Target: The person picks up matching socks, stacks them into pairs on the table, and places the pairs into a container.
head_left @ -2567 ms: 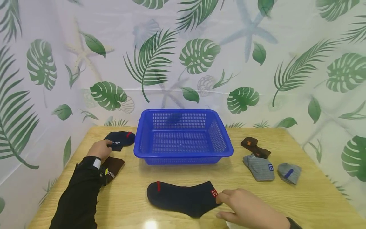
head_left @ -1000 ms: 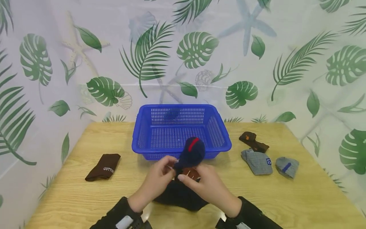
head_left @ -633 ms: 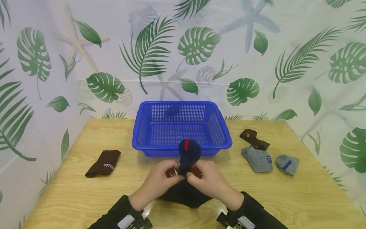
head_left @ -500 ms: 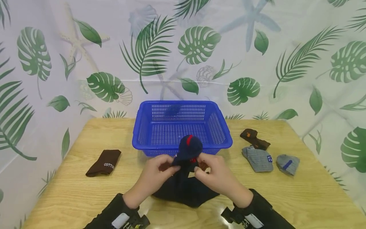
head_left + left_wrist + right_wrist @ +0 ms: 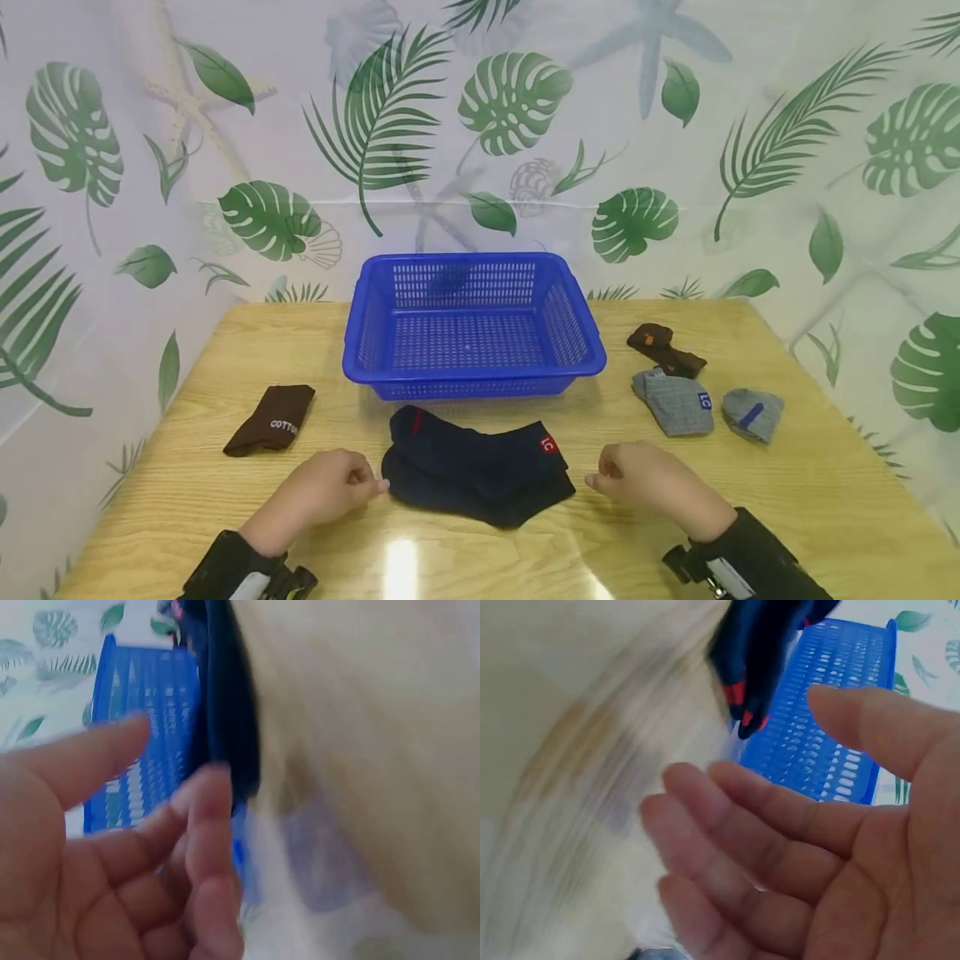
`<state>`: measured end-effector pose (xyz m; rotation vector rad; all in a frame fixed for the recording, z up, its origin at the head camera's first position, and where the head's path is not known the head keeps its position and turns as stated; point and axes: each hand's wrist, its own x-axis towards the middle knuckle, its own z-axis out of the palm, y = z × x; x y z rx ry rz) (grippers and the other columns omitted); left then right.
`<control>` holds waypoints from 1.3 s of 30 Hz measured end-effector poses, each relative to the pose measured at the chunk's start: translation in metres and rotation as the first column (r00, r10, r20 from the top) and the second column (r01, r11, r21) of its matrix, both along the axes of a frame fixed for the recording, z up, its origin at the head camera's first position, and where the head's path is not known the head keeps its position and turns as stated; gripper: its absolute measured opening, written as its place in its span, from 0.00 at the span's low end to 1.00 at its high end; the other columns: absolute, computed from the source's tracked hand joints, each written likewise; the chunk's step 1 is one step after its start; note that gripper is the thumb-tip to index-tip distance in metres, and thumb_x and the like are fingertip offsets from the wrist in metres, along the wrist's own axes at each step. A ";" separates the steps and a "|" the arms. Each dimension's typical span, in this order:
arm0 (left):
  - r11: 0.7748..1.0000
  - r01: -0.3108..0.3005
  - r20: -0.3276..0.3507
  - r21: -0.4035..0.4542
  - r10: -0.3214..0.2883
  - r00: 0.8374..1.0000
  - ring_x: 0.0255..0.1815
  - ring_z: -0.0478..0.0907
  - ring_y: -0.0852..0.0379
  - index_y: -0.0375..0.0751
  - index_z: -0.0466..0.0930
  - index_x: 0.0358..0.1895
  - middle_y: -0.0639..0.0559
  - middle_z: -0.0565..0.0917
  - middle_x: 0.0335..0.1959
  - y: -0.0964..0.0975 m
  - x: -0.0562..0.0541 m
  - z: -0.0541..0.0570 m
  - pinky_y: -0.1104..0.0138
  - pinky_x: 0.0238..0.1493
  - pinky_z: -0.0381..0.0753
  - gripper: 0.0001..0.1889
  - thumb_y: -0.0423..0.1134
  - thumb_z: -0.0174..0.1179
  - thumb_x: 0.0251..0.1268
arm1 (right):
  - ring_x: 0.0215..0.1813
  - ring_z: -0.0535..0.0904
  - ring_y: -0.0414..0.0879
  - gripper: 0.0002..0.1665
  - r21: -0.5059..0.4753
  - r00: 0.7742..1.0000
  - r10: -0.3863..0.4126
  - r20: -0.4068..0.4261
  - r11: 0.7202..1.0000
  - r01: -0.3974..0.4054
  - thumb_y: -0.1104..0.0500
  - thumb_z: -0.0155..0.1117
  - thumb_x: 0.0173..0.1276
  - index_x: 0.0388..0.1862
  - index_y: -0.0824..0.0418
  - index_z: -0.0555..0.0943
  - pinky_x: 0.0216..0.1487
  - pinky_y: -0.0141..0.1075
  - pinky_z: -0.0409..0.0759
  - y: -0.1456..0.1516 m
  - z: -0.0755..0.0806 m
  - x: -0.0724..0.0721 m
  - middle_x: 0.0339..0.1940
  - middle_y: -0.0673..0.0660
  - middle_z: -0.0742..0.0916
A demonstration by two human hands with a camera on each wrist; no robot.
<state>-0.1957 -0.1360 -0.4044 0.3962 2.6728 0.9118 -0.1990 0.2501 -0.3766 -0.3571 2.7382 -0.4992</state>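
Observation:
Two navy socks lie flat at the middle of the table, the upper sock (image 5: 480,454) overlapping the lower sock (image 5: 487,500). A red stripe marks the toe at left; a red "LC" patch shows at the cuff. Beside the toe end is my left hand (image 5: 318,492), holding nothing; its thumb and fingers are apart in the left wrist view, its thumb tip close to the sock, contact unclear. My right hand (image 5: 656,483) hovers just off the cuff end, its fingers loosely bent around nothing in the right wrist view. Both wrist views are blurred.
Behind the socks stands a blue plastic basket (image 5: 474,385) with nothing in it. A folded brown sock (image 5: 272,419) lies at left. On the right are a dark brown sock (image 5: 678,362), a grey sock (image 5: 677,407) and another grey sock (image 5: 753,414). A patterned sheet (image 5: 450,158) hangs behind.
The left hand brought the navy sock from the left. Both hands then held and unfolded it; now it lies spread over the other navy sock, and the hands have let go and parted sideways.

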 end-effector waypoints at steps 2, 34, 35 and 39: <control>0.997 -0.071 -0.042 -0.042 0.069 0.997 0.19 0.67 0.59 0.46 0.79 0.26 0.56 0.73 0.18 -0.001 -0.009 -0.001 0.66 0.23 0.67 0.14 0.49 0.62 0.66 | 0.27 0.72 0.43 0.12 -0.005 1.000 -0.010 -0.028 1.000 0.010 0.52 0.65 0.67 0.31 0.59 0.80 0.30 0.39 0.74 0.001 -0.004 -0.005 0.25 0.49 0.80; 0.999 -0.025 -0.068 -0.019 0.024 0.997 0.27 0.74 0.57 0.40 0.78 0.29 0.54 0.79 0.25 0.014 -0.032 0.004 0.64 0.29 0.74 0.08 0.36 0.70 0.53 | 0.20 0.70 0.39 0.08 -0.172 0.996 0.041 -0.082 0.984 -0.054 0.65 0.65 0.59 0.23 0.59 0.75 0.24 0.33 0.68 -0.020 -0.013 -0.027 0.15 0.47 0.76; 0.999 -0.036 -0.062 -0.041 0.033 0.998 0.26 0.73 0.57 0.42 0.77 0.27 0.55 0.78 0.24 0.015 -0.031 -0.001 0.64 0.29 0.72 0.09 0.36 0.70 0.53 | 0.20 0.70 0.39 0.09 -0.151 0.995 0.039 -0.094 0.987 -0.053 0.65 0.65 0.58 0.22 0.59 0.75 0.24 0.33 0.68 -0.021 -0.017 -0.027 0.16 0.47 0.76; 0.997 -0.059 -0.055 -0.058 0.056 0.997 0.24 0.70 0.57 0.44 0.74 0.25 0.55 0.75 0.22 0.018 -0.029 -0.008 0.65 0.27 0.69 0.11 0.38 0.69 0.56 | 0.23 0.69 0.41 0.09 -0.104 0.993 0.013 -0.118 0.994 -0.026 0.65 0.66 0.57 0.22 0.57 0.75 0.26 0.33 0.67 -0.021 -0.024 -0.024 0.18 0.47 0.75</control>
